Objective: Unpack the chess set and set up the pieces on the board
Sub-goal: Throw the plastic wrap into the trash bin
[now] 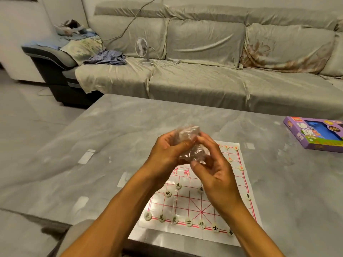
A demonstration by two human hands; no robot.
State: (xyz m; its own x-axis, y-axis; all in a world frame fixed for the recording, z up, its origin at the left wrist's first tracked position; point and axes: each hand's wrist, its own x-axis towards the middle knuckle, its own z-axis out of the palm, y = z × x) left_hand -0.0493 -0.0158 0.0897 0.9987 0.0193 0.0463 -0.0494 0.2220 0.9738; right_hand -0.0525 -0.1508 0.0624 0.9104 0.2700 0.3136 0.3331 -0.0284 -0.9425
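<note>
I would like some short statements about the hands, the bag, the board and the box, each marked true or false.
1. Both hands hold a clear plastic bag above the board. True: the left hand and the right hand both grip it.
2. The board has no pieces on it yet. False: round pieces already stand along its near edge, and others farther up.
3. The purple box lies on the table, to the right of the board. True.
4. The fan stands on the table. False: it stands on the sofa.
</note>
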